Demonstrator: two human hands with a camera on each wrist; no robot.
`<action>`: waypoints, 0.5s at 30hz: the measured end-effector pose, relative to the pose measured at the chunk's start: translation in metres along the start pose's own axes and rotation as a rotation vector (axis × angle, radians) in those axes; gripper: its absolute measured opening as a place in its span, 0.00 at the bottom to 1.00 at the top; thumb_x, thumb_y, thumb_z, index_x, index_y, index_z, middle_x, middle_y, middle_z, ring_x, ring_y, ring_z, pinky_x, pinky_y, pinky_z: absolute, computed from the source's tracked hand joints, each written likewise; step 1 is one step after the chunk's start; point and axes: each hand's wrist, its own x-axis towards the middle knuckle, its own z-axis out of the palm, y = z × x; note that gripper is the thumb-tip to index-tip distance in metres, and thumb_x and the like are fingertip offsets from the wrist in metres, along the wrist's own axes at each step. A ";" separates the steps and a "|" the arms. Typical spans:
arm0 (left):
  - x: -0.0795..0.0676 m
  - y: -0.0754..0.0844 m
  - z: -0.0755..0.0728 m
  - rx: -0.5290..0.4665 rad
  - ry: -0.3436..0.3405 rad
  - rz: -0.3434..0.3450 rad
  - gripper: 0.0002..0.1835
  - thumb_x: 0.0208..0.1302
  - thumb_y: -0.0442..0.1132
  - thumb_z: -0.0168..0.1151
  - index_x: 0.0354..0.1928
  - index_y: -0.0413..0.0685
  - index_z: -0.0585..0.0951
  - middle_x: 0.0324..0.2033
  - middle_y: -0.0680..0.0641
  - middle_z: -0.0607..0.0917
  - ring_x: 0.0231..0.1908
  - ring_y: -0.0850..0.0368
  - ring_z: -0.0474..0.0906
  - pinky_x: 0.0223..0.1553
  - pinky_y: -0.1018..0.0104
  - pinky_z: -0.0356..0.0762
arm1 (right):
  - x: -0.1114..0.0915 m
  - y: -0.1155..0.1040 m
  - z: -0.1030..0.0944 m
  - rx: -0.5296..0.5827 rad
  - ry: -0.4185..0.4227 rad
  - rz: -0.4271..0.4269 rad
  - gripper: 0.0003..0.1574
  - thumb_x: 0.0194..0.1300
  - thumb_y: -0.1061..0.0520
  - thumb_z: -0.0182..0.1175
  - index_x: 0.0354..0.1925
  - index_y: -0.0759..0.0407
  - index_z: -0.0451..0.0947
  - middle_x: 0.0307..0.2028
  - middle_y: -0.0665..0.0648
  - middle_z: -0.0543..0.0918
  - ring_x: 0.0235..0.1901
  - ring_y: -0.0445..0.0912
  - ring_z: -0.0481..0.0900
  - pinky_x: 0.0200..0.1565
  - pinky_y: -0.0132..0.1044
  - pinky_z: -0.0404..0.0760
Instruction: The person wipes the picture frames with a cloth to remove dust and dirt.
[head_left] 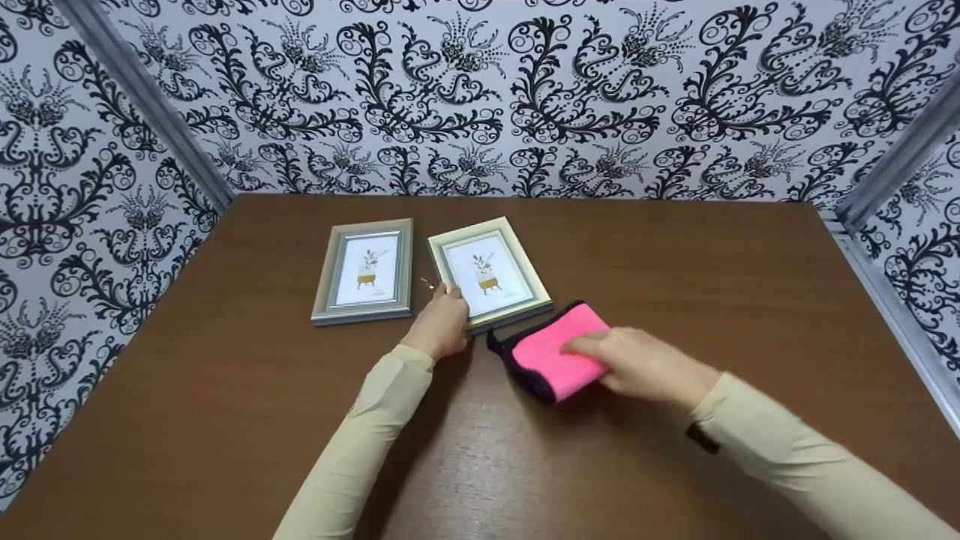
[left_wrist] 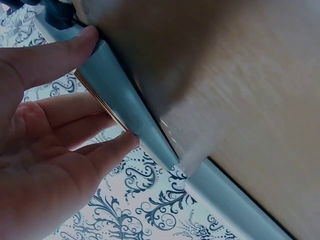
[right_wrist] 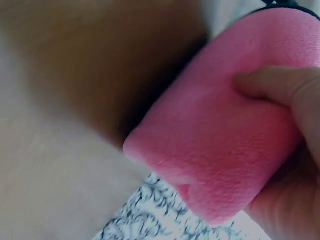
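Taking the cream picture frame (head_left: 489, 271) as the centre of our clock, with the patterned wall (head_left: 450, 97) at twelve, we see it face up on the brown table (head_left: 712, 285), its top turned toward eleven. At half past seven, the left hand (head_left: 444, 322) pinches the side rim between thumb and fingers, probably to stop the frame sliding without covering its picture. At four, the right hand (head_left: 645, 364) grasps a black-edged pink cloth (head_left: 551, 356), thumb on top and palm behind, which we think makes the bundle firm and easy to steer. The cloth sits toward five, just beside the frame's near edge; blur there means we cannot tell whether they touch. At nine lies the beige frame (head_left: 365, 271), apart, the gap giving the left fingers room, we judge.
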 end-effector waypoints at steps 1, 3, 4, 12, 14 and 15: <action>-0.002 0.001 -0.001 0.006 0.008 0.022 0.07 0.44 0.26 0.70 0.22 0.35 0.79 0.44 0.31 0.79 0.53 0.32 0.73 0.61 0.50 0.66 | -0.002 0.003 -0.006 0.030 0.020 -0.002 0.26 0.49 0.74 0.62 0.49 0.62 0.80 0.43 0.59 0.85 0.40 0.52 0.83 0.41 0.46 0.81; -0.005 0.003 -0.001 -0.001 0.028 0.069 0.07 0.43 0.25 0.70 0.22 0.35 0.79 0.39 0.33 0.80 0.48 0.34 0.76 0.62 0.49 0.63 | -0.006 0.009 -0.018 0.085 0.062 0.003 0.28 0.48 0.74 0.62 0.50 0.62 0.79 0.43 0.59 0.85 0.39 0.51 0.83 0.41 0.46 0.81; -0.006 0.004 0.000 -0.005 0.042 0.100 0.07 0.43 0.24 0.70 0.23 0.35 0.79 0.36 0.35 0.80 0.45 0.35 0.78 0.63 0.49 0.61 | -0.008 0.011 -0.024 0.110 0.082 0.008 0.28 0.48 0.74 0.62 0.50 0.62 0.79 0.43 0.58 0.85 0.39 0.51 0.84 0.40 0.45 0.81; -0.017 0.018 0.007 -0.040 0.091 0.228 0.16 0.38 0.23 0.69 0.35 0.33 0.82 0.38 0.36 0.81 0.46 0.35 0.78 0.64 0.47 0.59 | -0.020 0.027 -0.073 0.162 0.177 0.067 0.29 0.42 0.78 0.59 0.46 0.64 0.80 0.33 0.56 0.85 0.25 0.42 0.80 0.29 0.37 0.81; -0.019 0.023 0.008 -0.030 0.085 0.230 0.15 0.39 0.24 0.69 0.35 0.33 0.82 0.40 0.37 0.81 0.49 0.34 0.76 0.64 0.48 0.61 | -0.022 0.031 -0.083 0.138 0.190 0.075 0.28 0.41 0.78 0.60 0.44 0.64 0.80 0.31 0.55 0.84 0.22 0.40 0.77 0.26 0.35 0.79; -0.021 0.026 0.008 -0.016 0.083 0.230 0.15 0.40 0.25 0.70 0.35 0.33 0.82 0.40 0.37 0.81 0.50 0.34 0.76 0.64 0.49 0.61 | -0.023 0.034 -0.088 0.129 0.192 0.085 0.26 0.42 0.77 0.61 0.43 0.63 0.80 0.29 0.53 0.83 0.21 0.38 0.75 0.24 0.34 0.78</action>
